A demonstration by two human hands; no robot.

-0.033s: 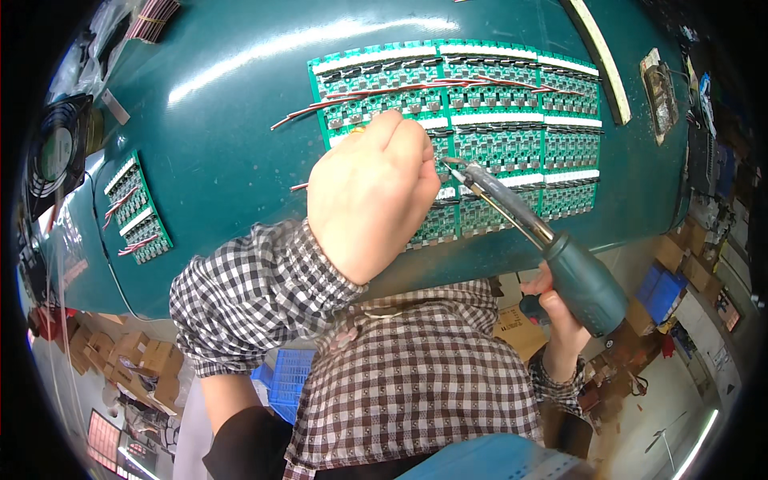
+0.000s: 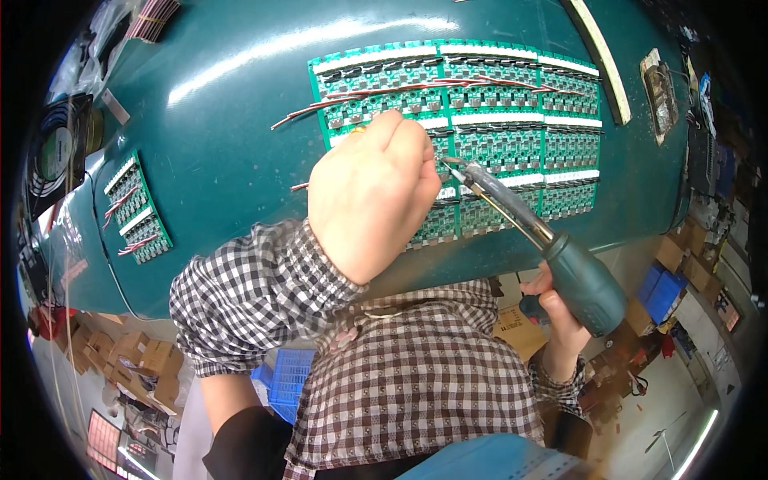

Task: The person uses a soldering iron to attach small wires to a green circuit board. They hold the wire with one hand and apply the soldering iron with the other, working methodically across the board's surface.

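Note:
My right hand (image 2: 562, 314) grips the dark green handle of a soldering iron (image 2: 588, 284). The iron's tip points up and left, and meets the circuit boards (image 2: 498, 148) just beside my left fingers. My left hand (image 2: 370, 196) is closed above the lower left boards, fingertips turned down and hidden, so what they pinch does not show. The boards are green, with white strips and rows of small metal parts, laid together in a block. Red and black wires (image 2: 400, 90) lie across the upper rows. A short red wire end (image 2: 298, 186) sticks out left of my left hand.
A smaller board piece (image 2: 138, 208) with red wires lies left on the green table mat (image 2: 232, 152). Further left stands a black fan (image 2: 60, 152). A pale bar (image 2: 600, 60) and a stained block (image 2: 659, 96) lie at right; a wire bundle (image 2: 154, 18) is far left.

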